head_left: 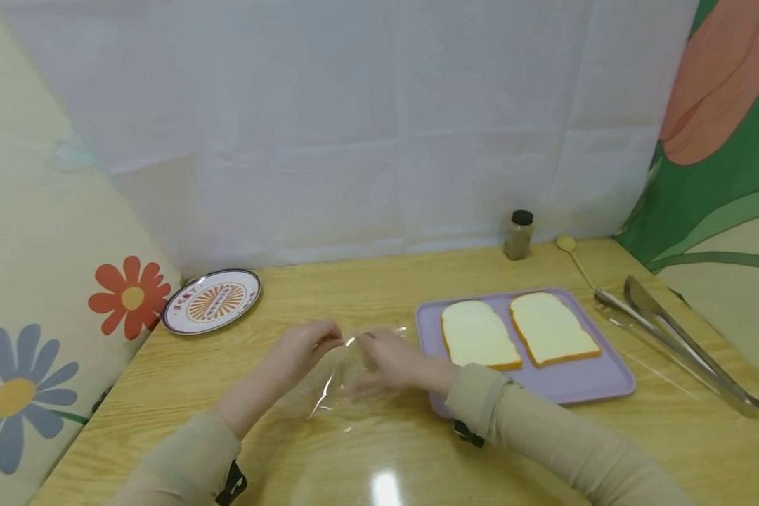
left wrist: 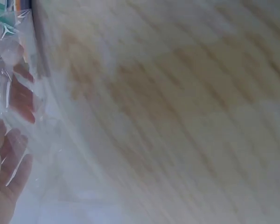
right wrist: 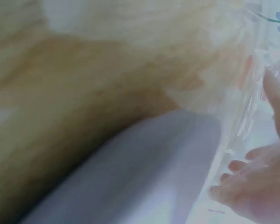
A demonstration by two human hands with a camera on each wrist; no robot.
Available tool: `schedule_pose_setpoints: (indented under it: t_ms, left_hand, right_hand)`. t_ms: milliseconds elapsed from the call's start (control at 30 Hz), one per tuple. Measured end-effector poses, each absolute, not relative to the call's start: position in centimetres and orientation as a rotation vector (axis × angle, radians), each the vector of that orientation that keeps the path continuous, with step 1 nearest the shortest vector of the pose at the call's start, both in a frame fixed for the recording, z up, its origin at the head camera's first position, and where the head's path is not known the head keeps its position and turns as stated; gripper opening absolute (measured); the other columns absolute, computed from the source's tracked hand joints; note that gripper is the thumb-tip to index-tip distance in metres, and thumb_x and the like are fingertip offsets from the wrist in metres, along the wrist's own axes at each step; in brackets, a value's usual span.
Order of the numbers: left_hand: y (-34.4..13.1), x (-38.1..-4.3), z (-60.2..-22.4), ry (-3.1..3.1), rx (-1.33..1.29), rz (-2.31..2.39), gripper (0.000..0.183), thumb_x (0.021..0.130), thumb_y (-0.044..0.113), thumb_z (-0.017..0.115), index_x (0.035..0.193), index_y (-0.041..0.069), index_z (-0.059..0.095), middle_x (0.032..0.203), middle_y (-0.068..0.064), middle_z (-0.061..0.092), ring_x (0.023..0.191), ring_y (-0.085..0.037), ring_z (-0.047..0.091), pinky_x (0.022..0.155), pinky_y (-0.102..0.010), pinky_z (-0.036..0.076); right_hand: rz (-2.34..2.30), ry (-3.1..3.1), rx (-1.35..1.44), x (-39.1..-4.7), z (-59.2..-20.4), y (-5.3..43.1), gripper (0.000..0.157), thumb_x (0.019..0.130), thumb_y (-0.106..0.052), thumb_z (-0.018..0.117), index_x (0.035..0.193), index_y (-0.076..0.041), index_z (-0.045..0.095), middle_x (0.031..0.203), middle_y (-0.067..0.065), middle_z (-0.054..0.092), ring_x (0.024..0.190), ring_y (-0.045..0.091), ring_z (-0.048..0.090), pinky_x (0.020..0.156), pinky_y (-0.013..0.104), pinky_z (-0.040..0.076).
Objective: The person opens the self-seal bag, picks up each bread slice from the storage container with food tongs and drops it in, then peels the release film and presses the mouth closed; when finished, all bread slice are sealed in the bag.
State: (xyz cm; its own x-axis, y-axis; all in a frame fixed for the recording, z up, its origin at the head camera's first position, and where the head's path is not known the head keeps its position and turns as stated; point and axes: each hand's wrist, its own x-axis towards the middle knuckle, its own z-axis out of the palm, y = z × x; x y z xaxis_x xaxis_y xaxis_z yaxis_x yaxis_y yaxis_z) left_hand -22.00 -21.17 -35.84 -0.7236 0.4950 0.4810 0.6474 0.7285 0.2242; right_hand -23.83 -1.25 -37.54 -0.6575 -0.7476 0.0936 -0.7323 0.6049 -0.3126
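Observation:
A thin, clear, crinkled plastic bag (head_left: 325, 393) spreads between both hands above the table, left of the lilac tray. My left hand (head_left: 303, 348) pinches its upper edge between thumb and fingers. In the left wrist view that hand (left wrist: 9, 172) shows at the lower left, beside the shiny plastic. My right hand (head_left: 388, 362) is against the bag, partly seen through the film. The right wrist view has this hand (right wrist: 256, 182) with thumb and fingers apart and plastic around them. Whether it is inside or behind the bag, I cannot tell.
Two bread slices (head_left: 481, 334) lie on the lilac tray (head_left: 582, 386). Metal tongs (head_left: 689, 344) and a long-handled spoon (head_left: 567, 244) lie to its right. A small black-lidded jar (head_left: 519, 235) stands behind. At the back left is a printed plate (head_left: 243, 313).

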Motion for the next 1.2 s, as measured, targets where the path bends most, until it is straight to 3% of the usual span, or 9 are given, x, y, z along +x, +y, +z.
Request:
schedule_pose_setpoints:
  t_ms: [200,367,567,767,900,1033,1200]
  left_hand:
    - [-21.4,-22.1,-36.8,-2.46,-0.935,-0.333,0.008,0.086,0.008,0.065,0.089,0.009,0.057,0.079,0.002,0.062,0.064,-0.011,0.057,0.055,-0.02,0.049]
    - [-21.6,-21.9,-37.0,-2.466,-1.007,-0.233,0.012,0.089,0.008,0.06,0.096,0.01,0.052,0.08,0.0,0.059,0.056,-0.007,0.049,0.048,-0.013,0.041]
    - [-21.7,-22.1,-36.6,-2.501,-1.034,-0.278,0.012,0.088,0.009,0.062,0.094,0.011,0.052,0.08,0.001,0.059,0.056,-0.006,0.048,0.049,-0.015,0.043]
    - [-21.7,-22.6,-35.9,-2.59,-0.977,-0.386,0.011,0.087,0.013,0.066,0.084,0.014,0.055,0.074,0.007,0.055,0.06,-0.003,0.045,0.054,-0.019,0.042]
    - [-22.1,-22.8,-35.5,-2.613,-0.998,-0.547,0.013,0.082,0.009,0.07,0.078,0.013,0.057,0.071,0.008,0.055,0.064,-0.002,0.047,0.057,-0.02,0.045]
    - [-22.6,-23.0,-35.0,-2.603,-1.047,-0.608,0.008,0.081,0.007,0.07,0.079,0.01,0.063,0.074,0.005,0.063,0.069,-0.005,0.057,0.062,-0.022,0.052]
    - [-23.0,-23.3,-34.3,-2.604,-1.087,-0.603,0.002,0.081,0.006,0.07,0.081,0.006,0.068,0.078,0.001,0.069,0.071,-0.011,0.064,0.065,-0.023,0.055]
  right_hand:
    - [-0.258,2.702,-1.155,-23.3,-37.4,-1.6,0.111,0.071,-0.065,0.07,0.148,-0.003,0.02,0.153,0.015,0.027,0.142,0.032,0.025,0.117,0.047,0.024]
    - [-0.201,2.68,-1.08,-22.7,-37.4,-1.7,0.11,0.072,-0.069,0.065,0.15,-0.01,0.014,0.156,0.01,0.02,0.144,0.033,0.017,0.117,0.051,0.02]
    - [-0.023,2.661,-1.0,-22.1,-37.3,-1.7,0.11,0.075,-0.076,0.053,0.153,-0.017,0.001,0.16,0.004,0.008,0.146,0.03,0.009,0.119,0.048,0.013]
    - [-0.069,2.651,-1.011,-22.3,-37.4,-1.6,0.102,0.079,-0.07,0.055,0.152,-0.014,0.011,0.159,0.005,0.014,0.146,0.032,0.013,0.119,0.049,0.015]
    - [-0.327,2.582,-1.177,-23.4,-37.6,-0.6,0.083,0.089,-0.05,0.058,0.148,-0.005,0.022,0.155,0.013,0.023,0.142,0.039,0.021,0.117,0.052,0.021]
    - [-0.592,2.474,-1.334,-24.7,-37.2,0.9,0.064,0.094,-0.026,0.057,0.142,0.006,0.03,0.144,0.023,0.039,0.134,0.038,0.037,0.113,0.046,0.032]
    - [-0.718,2.449,-1.123,-24.6,-35.0,3.8,0.062,0.098,-0.029,0.051,0.146,0.002,0.027,0.15,0.02,0.032,0.138,0.032,0.035,0.116,0.042,0.027]
